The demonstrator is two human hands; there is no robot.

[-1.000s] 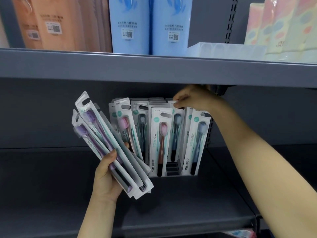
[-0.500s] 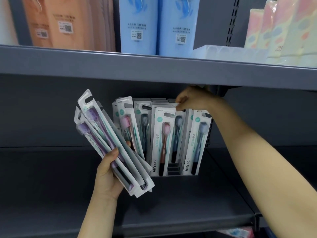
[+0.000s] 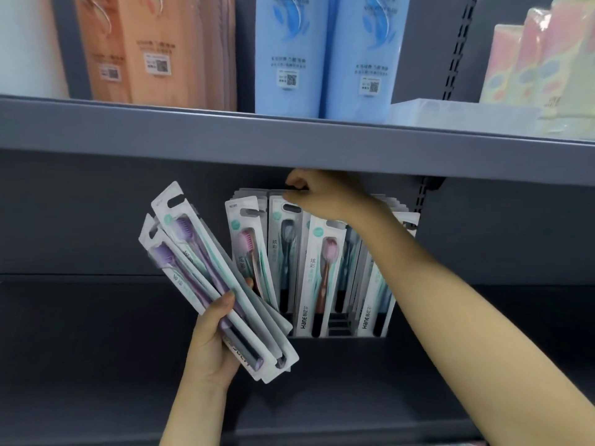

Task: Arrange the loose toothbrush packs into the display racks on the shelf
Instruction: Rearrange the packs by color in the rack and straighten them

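The left hand (image 3: 211,344) has its fingers (image 3: 225,302) curled round a fanned bundle of purple toothbrush packs (image 3: 206,272), tilted up to the left. The right hand (image 3: 317,196) pinches the top edge of a pack standing in the display rack (image 3: 335,328), just under the upper shelf (image 3: 289,140). The rack's upright packs (image 3: 318,272) stand on the lower shelf (image 3: 96,333), just right of the held bundle.

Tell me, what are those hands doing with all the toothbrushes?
A person is stocking a shop shelf. The left hand holds a fan of purple toothbrush packs. The right hand reaches under the upper shelf and pinches the top of a pack standing in the display rack, which already holds several rows.
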